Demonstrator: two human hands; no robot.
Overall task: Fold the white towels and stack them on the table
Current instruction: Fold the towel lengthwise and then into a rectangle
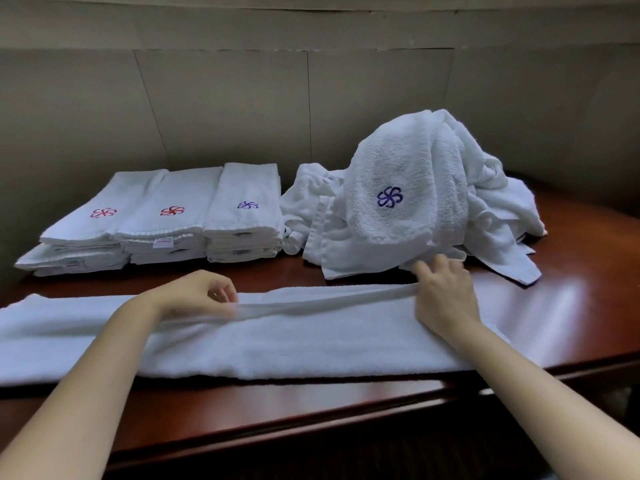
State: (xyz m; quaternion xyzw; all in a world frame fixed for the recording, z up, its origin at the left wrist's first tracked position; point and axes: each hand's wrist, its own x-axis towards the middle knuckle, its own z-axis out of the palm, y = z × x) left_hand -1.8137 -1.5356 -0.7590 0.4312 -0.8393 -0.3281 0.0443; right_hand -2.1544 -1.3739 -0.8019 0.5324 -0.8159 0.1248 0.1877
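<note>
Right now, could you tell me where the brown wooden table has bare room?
Bare brown wooden table lies at the right, between the heap of unfolded white towels and the front edge. A narrow strip separates the three folded white towel stacks from the long white towel. The back row is crowded.

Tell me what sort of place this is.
Probably a hotel housekeeping or linen room: three stacks of folded white towels bearing matching embroidered logos, a heap of unfolded ones, and a polished wooden table.

Towel (277,341) runs off left edge (labels (162,242) unreadable).
</note>
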